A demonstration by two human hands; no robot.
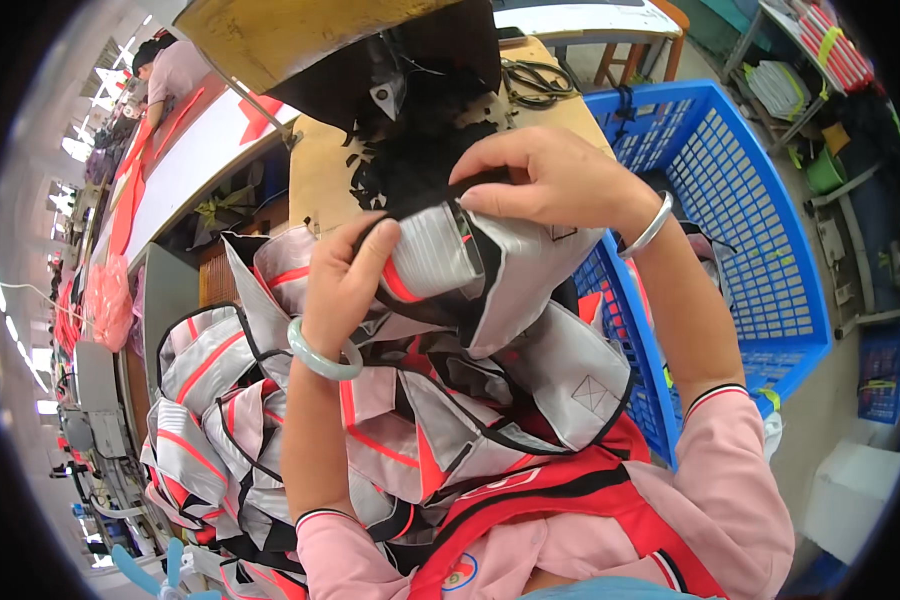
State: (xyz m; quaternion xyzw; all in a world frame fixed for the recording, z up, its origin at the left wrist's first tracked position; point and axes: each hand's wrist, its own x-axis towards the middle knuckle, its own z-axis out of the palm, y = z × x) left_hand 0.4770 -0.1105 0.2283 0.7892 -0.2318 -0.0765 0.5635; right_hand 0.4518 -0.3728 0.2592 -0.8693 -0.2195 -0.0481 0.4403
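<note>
Holding of a grey fabric piece (435, 250) with a coral stripe and black edging is shown between two bare hands, at the near side of a wooden worktop (322, 165). For good handling, it is judged that the upper edge should be drawn evenly taut from both ends, that the layers should be laid flush before pressure is applied, and that the stripe should not be allowed to pucker. Loose folds are best supported from below, so that the edge is not dragged downward by their weight. Small black scraps (425, 150) on the worktop are best kept out of the layers.

The piece is suspended between the hands, above a heap of similar pieces (195, 370). Its left end is pinched by the left hand (342, 280), with the thumb laid on top and the other fingers largely hidden beneath. At its right end, the black edge is gripped by the right hand (570, 185), thumb and forefinger being set close together; the remaining fingers cannot be made out clearly. The striped face is left exposed between the two thumbs. To the right, a blue basket (805, 360) is seen.
</note>
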